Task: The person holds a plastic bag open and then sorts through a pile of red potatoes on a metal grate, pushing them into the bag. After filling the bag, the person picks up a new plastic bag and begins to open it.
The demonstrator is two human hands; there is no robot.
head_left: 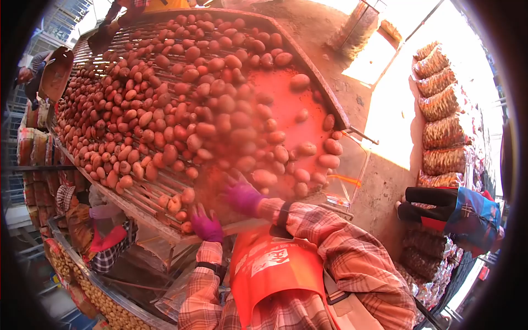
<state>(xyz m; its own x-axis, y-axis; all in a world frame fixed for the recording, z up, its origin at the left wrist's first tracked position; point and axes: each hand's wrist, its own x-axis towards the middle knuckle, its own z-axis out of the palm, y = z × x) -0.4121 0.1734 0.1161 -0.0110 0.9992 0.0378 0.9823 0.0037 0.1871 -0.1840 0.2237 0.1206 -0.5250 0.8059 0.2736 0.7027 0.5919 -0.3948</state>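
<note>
A slatted sorting table (144, 187) is heaped with reddish potatoes (146, 118), some blurred in the middle. My left hand (207, 225), in a purple glove, rests by the near edge with its fingers spread, beside a few potatoes (174, 204). Further right, my right hand (243, 196), gloved the same way, reaches over the table with fingers stretched out and slightly smeared. Nothing shows in either palm. Nearest to it lie potatoes (264, 177) on the smooth, red-looking end (275, 91) of the table.
Stacked filled net sacks (440, 132) line the right side, near a person in a blue top (467, 217). Another person (104, 231) is at the lower left, beside a long bin of potatoes (104, 300). A basket (56, 73) and other people's arms appear along the far side.
</note>
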